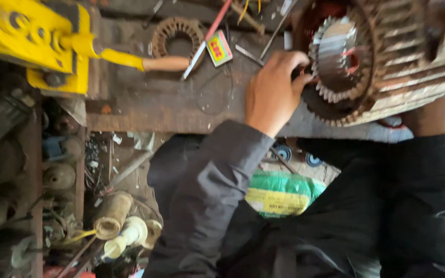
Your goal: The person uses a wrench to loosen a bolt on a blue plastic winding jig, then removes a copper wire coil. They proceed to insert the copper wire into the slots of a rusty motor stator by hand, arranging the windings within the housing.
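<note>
Worn wooden workbench point(145, 105), cluttered floor point(124, 170) below, dim daylight.

Right hand point(436, 116) mostly hidden under motor housing point(387, 56); housing cut off top, right.

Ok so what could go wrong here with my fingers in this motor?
The left hand has fingertips at the stator opening, whose toothed metal edges could nick them. The motor housing overhangs the bench edge, propped by the right hand; it might tip or roll.
</note>
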